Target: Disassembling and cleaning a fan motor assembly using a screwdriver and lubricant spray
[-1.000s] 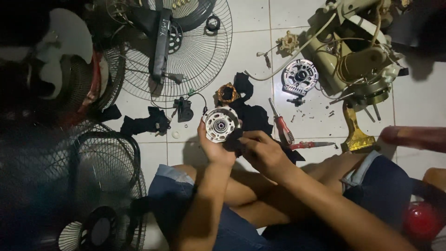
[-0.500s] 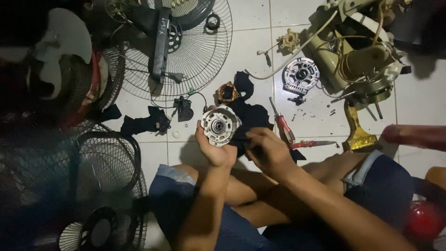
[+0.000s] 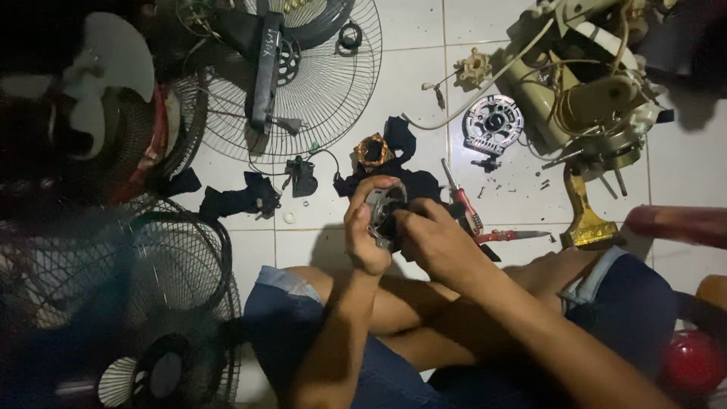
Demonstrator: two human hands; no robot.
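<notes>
Hands: left hand grips the round metal motor cover by its rim, tilting its face toward the right hand, whose closed fingers press into it.
Cover: held above the lap, over the floor tiles.
Beyond cover: copper stator on black cloth.
Right of cover: red screwdriver, second cover, within reach.
Left of cover: fan grille.
</notes>
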